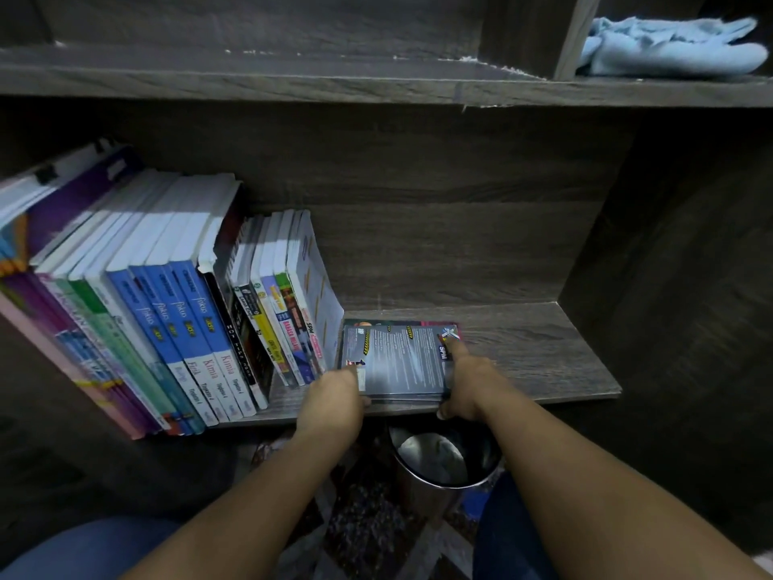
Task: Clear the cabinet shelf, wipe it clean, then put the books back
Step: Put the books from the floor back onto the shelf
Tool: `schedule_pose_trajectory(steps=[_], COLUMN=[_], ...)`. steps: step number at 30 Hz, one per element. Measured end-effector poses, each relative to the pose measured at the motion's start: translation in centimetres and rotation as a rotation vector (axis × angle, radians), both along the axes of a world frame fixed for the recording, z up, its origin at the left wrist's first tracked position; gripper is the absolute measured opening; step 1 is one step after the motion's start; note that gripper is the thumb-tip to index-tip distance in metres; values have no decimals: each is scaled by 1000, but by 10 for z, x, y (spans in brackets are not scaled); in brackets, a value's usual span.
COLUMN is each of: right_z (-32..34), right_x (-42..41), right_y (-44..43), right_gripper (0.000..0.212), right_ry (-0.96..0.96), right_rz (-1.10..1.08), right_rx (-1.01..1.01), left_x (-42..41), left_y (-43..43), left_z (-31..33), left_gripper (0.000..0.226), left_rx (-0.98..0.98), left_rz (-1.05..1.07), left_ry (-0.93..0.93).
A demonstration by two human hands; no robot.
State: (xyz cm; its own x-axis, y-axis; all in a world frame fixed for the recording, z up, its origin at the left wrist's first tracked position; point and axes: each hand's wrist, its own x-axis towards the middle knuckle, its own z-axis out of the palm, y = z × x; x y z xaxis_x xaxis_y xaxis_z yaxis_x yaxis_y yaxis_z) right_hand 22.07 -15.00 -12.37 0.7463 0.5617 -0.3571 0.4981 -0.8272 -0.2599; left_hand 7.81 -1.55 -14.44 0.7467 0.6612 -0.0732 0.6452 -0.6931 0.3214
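Stack (397,364) of books lies flat on the shelf (543,353), just R of the upright row (188,311). My L hand (334,395) pinches its front-L corner. My R hand (464,383) grips the R edge, index straight on the cover. Cloth (669,48) is in the upper R compartment. Bin (447,458) is below the shelf.

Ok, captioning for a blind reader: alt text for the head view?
The left hand and right hand grip a flat stack of books at the front of a dark wooden shelf, beside a row of standing books. A blue cloth lies higher up at right.
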Motion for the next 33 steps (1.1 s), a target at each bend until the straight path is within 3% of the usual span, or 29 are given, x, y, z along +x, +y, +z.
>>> schedule_pose_trajectory(steps=[4, 9, 16, 18, 22, 26, 30, 33], right_z=[1, -3, 6, 10, 17, 29, 40, 41], right_x=[-3, 1, -4, -6, -19, -39, -60, -77], right_y=[1, 4, 6, 7, 14, 32, 48, 61], right_gripper=[126, 88, 61, 62, 48, 53, 64, 66], right_ry=[-23, -79, -259, -261, -233, -398, -422, -402], right_rz=[55, 42, -31, -49, 23, 165, 295, 392], right_rx=[-41, -30, -9, 141, 730, 939, 990, 1036], left_x=[-6, -6, -13, -14, -16, -21, -32, -46], left_y=[13, 13, 14, 15, 21, 28, 30, 38], left_z=[0, -1, 1, 4, 10, 20, 45, 70], left_gripper=[16, 21, 34, 43, 69, 80, 37, 35], left_rx=[-24, 39, -17, -52, -123, -306, -172, -80], left_rz=[19, -21, -67, -75, -120, -153, -147, -98], left_ry=[-48, -1, -39, -48, 12, 80, 120, 39])
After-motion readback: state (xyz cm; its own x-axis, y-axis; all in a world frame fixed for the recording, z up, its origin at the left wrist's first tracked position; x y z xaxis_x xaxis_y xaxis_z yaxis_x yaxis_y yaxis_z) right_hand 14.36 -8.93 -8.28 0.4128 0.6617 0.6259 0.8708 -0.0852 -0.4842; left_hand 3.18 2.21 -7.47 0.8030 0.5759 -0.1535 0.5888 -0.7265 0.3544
